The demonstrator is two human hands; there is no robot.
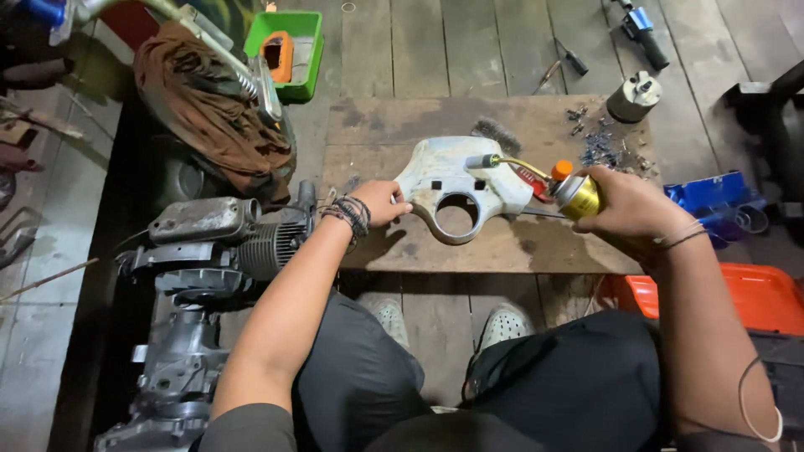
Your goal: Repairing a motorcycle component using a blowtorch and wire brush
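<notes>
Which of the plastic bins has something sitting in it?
The green bin, on the floor past the board's far left corner, holds an orange thing. The blue bin and the orange bin on the right show nothing inside.

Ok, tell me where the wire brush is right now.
In the head view, the wire brush lies on the wooden board, just behind the pale blue cover that the left hand steadies, left of the scattered screws.

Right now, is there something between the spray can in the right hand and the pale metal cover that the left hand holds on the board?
Nothing visible blocks it. The right hand holds the yellow spray can just right of the pale metal cover, and the can's thin tube already reaches over the cover. The left hand grips the cover's opposite edge.
</notes>
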